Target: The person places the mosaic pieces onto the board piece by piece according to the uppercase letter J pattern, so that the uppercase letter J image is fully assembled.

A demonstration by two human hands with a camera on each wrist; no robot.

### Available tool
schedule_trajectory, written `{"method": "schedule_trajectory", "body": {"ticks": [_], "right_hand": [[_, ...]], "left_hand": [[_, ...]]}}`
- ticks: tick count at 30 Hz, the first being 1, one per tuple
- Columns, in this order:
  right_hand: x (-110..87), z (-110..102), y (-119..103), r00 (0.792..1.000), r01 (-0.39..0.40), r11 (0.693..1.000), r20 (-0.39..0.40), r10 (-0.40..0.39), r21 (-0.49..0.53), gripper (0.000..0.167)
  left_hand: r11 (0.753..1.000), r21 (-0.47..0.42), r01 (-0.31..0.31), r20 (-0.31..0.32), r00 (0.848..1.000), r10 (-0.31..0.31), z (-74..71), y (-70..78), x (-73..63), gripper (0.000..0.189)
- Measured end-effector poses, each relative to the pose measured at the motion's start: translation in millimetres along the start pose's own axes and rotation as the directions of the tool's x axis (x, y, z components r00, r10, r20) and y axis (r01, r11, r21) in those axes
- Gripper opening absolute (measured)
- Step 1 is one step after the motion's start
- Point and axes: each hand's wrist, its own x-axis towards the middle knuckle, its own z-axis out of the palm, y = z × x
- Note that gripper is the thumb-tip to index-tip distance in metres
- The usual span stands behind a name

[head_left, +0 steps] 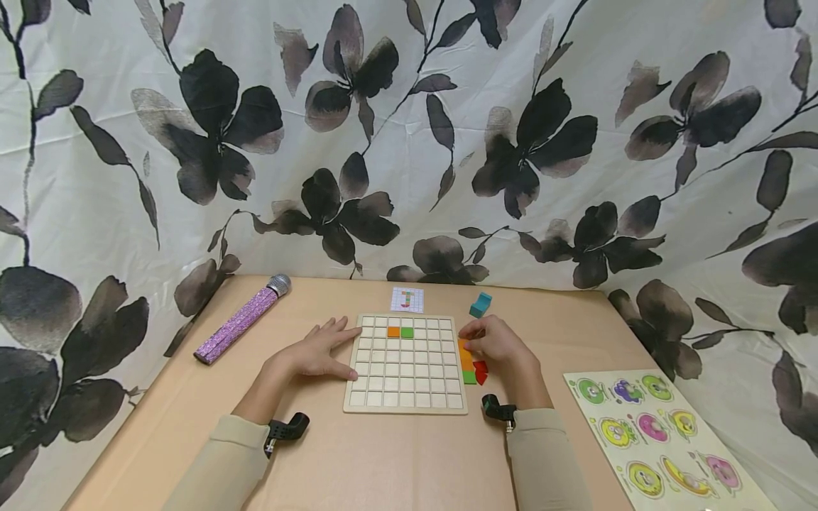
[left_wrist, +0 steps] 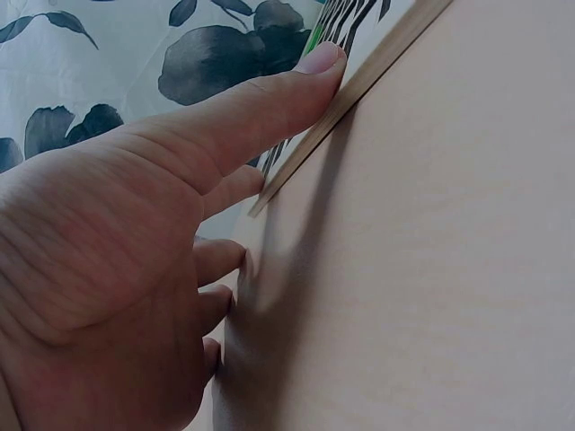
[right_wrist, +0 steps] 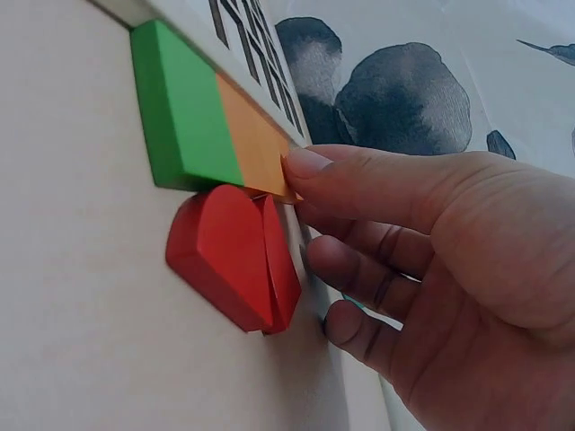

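A pale wooden grid board lies on the table, with an orange square and a green square side by side in an upper row. My left hand rests at the board's left edge, fingers spread; in the left wrist view the thumb touches its rim. Along the right edge sit orange blocks, a green block and red heart-like pieces. My right hand pinches an orange block at the far end of this line, its fingers partly hiding it.
Behind the board lie a small card with a coloured pattern and a blue block. A glittery purple microphone is at the left, a fruit sticker sheet at the right. A floral cloth hangs behind the table.
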Motion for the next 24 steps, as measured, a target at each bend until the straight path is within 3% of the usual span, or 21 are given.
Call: {"method": "schedule_trajectory", "body": {"ticks": [10,24], "right_hand": [[0.7,1.5,1.6,1.0,-0.016,0.999,0.019,0.016,0.029,0.022],[1.8,1.5,0.9,1.0,0.001,1.0,0.025,-0.001,-0.01,0.021]], "left_hand": [[1.0,-0.012,0.003,-0.001,1.0,-0.003,-0.5,-0.3,-0.3,0.1],[1.0,-0.003,0.006,0.005,1.0,-0.006,0.5,-0.2,1.0,0.101]]}}
